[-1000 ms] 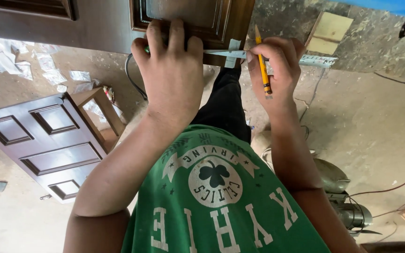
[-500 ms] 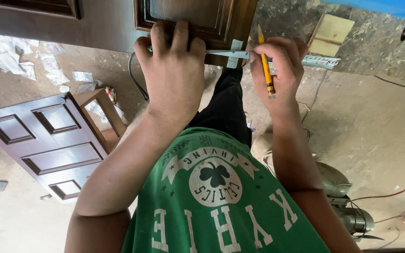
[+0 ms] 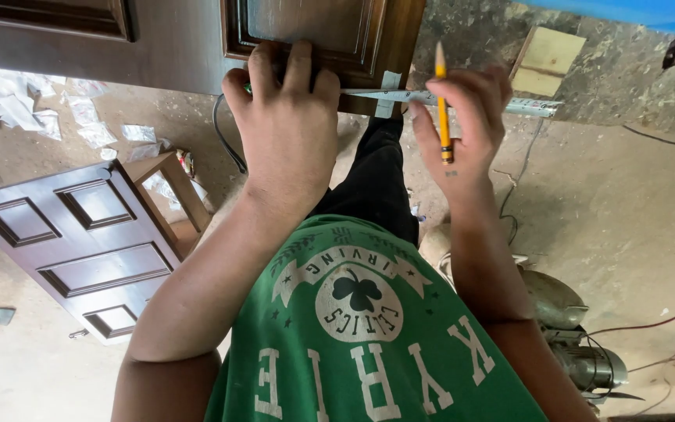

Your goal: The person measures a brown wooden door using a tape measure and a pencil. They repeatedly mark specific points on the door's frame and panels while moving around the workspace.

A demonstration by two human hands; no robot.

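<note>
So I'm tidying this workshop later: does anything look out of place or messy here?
Yes. Torn scraps of paper litter the dirt floor at upper left, and a panelled door lies flat on the ground. The hands' work itself looks orderly.

two hands [image 3: 291,133], one yellow pencil [image 3: 442,101], one tape measure [image 3: 462,100], two dark panelled doors [image 3: 80,242], one power tool [image 3: 580,344] at 4 o'clock, loads of paper scraps [image 3: 17,109]

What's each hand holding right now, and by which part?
Right hand grips a yellow pencil near its lower end. Left hand presses the metal ruler against the dark door panel's edge.
</note>
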